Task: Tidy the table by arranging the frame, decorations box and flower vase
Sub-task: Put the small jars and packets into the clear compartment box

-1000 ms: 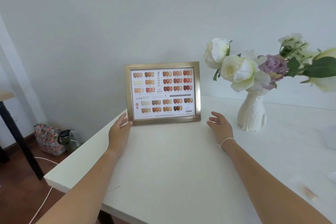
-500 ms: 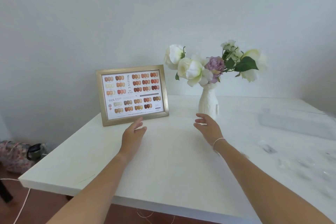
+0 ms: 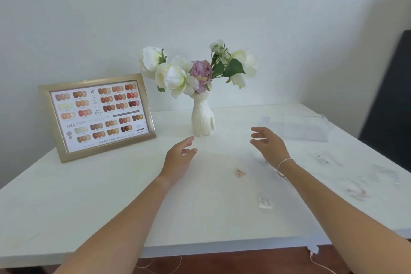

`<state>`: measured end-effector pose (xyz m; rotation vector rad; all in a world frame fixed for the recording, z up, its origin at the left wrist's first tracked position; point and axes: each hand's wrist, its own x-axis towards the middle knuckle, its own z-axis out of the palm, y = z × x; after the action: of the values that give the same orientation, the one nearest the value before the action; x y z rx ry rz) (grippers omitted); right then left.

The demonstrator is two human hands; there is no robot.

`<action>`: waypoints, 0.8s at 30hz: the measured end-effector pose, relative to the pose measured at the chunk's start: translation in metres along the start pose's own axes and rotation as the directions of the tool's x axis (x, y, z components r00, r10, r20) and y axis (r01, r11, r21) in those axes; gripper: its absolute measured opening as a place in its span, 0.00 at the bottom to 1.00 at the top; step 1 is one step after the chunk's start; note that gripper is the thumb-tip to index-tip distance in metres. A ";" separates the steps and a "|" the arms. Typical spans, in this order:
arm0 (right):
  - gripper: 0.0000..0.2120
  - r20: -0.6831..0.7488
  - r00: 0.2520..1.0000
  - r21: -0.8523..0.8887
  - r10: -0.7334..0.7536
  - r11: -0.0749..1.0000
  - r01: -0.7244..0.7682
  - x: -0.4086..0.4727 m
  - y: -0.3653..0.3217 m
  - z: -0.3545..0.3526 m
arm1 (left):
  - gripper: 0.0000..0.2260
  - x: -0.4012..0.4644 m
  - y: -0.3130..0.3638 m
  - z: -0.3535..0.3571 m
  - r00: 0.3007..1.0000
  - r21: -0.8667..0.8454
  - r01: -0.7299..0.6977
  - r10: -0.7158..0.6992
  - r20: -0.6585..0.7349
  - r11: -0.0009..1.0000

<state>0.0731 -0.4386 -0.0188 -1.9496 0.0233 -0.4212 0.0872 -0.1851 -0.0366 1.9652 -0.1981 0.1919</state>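
Note:
A gold frame [image 3: 97, 115] with a colour chart stands upright at the table's back left. To its right, a white vase [image 3: 202, 119] holds white and purple flowers [image 3: 195, 70]. A clear decorations box [image 3: 295, 128] lies at the back right, faint against the tabletop. My left hand [image 3: 179, 158] hovers in front of the vase with relaxed fingers, holding nothing. My right hand [image 3: 268, 145] is raised between the vase and the box, fingers loosely spread and empty.
Small decorations lie loose on the white table [image 3: 111, 196]: a pink piece [image 3: 239, 172], a clear packet [image 3: 265, 202], and several blurred bits at the right [image 3: 358, 191]. A dark chair [image 3: 391, 100] stands beyond the right edge. The wall runs close behind.
Both hands have left the frame and shifted right toward the vase. The view has swung right, bringing the clear box and the loose decorations into sight.

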 end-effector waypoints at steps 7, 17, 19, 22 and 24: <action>0.14 0.010 1.000 -0.118 0.005 0.993 -0.004 0.001 0.024 -0.036 | 0.16 0.006 0.016 0.049 0.980 0.082 -0.050 0.033 0.194 0.995; 0.20 0.270 0.960 -0.384 0.074 0.923 0.037 0.014 0.028 -0.035 | 0.15 0.011 0.026 0.062 0.895 0.298 -0.185 0.035 0.445 0.936; 0.21 0.325 0.938 -0.451 0.118 0.892 0.044 0.015 0.037 -0.037 | 0.16 0.012 0.027 0.073 0.883 0.338 -0.207 0.026 0.469 0.918; 0.22 0.365 0.923 -0.538 0.122 0.836 0.102 0.015 0.034 -0.035 | 0.15 0.013 0.029 0.073 0.879 0.356 -0.219 0.025 0.477 0.909; 0.22 0.377 0.920 -0.547 0.110 0.828 0.125 0.016 0.031 -0.035 | 0.12 0.015 0.031 0.072 0.870 0.367 -0.238 0.030 0.492 0.899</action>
<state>0.0831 -0.4857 -0.0296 -2.5966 -0.1371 -0.0013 0.0981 -0.2646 -0.0336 2.4059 -0.6702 -0.1842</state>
